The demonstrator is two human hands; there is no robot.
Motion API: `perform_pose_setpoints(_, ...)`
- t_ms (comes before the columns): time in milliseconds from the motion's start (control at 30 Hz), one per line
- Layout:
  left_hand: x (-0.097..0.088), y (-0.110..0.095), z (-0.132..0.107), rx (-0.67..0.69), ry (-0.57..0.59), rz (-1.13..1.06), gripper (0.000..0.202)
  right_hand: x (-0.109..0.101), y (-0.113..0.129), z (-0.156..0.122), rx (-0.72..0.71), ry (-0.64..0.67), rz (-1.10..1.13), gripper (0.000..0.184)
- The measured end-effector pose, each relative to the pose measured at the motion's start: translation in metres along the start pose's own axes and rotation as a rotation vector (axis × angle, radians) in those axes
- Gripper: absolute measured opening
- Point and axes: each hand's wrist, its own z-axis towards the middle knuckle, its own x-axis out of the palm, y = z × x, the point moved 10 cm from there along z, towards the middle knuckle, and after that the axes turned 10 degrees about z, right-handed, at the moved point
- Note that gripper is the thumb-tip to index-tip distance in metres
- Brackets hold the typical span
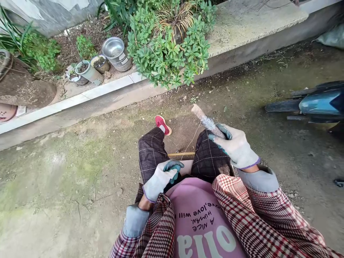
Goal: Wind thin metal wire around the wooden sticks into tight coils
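I sit on the ground wearing grey work gloves with teal fingertips. My right hand (235,146) is closed around a short wooden stick wound with thin wire (207,122), held up over my right knee. A fine wire (191,141) runs from the spool down toward a thin bamboo strip (181,154) lying between my knees. My left hand (162,177) rests by my left thigh with its fingers curled near the end of that strip; whether it grips the strip I cannot tell.
A concrete kerb (88,94) and planter bed run across the far side, with a leafy bush (168,46), a metal pot (116,53) and small plant pots (90,70). A blue scooter's rear (314,102) stands at right. My red shoe (162,124) points toward the kerb.
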Motion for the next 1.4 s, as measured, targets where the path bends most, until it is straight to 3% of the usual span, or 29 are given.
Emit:
perform_pose_setpoints(200, 0.023, -0.030, 0.007, 0.159, 0.231, 0.063, 0.038, 0.020, 0.016, -0.009, -0.090, 0.108, -0.177, 0.036)
perform_pose_setpoints(300, 0.030, -0.049, 0.012, 0.199, 0.254, 0.027, 0.050, 0.032, 0.029, -0.018, -0.242, 0.168, -0.288, 0.035)
perform_pose_setpoints(433, 0.012, -0.060, 0.019, 0.231, 0.009, -0.002, 0.025, 0.047, 0.036, -0.025, -0.400, 0.202, -0.602, 0.037)
perform_pose_setpoints(600, -0.021, -0.063, 0.016, 0.214, -0.259, 0.117, 0.018, 0.059, 0.021, -0.021, -0.348, 0.319, -0.885, 0.042)
perform_pose_setpoints(700, -0.043, -0.069, 0.018, 0.242, -0.353, 0.165, 0.015, 0.061, 0.016, -0.026, -0.355, 0.403, -0.782, 0.039)
perform_pose_setpoints(867, -0.059, -0.060, 0.037, 0.220, -0.343, 0.061, 0.015, 0.058, 0.006, -0.032, -0.198, 0.549, -0.219, 0.038)
perform_pose_setpoints(933, -0.055, -0.053, 0.041, 0.182, -0.311, 0.020, 0.017, 0.052, 0.003, -0.029, -0.085, 0.503, -0.045, 0.035)
perform_pose_setpoints(1033, -0.041, -0.047, 0.039, 0.130, -0.257, 0.000, 0.024, 0.041, 0.000, -0.021, 0.023, 0.332, 0.094, 0.036)
perform_pose_setpoints(1200, -0.024, -0.038, 0.024, 0.073, -0.161, 0.054, 0.024, 0.033, -0.006, -0.014, 0.066, 0.198, 0.106, 0.048)
perform_pose_setpoints(1400, -0.017, -0.036, 0.008, 0.109, -0.044, 0.130, 0.021, 0.024, -0.007, -0.015, -0.025, 0.161, -0.142, 0.039)
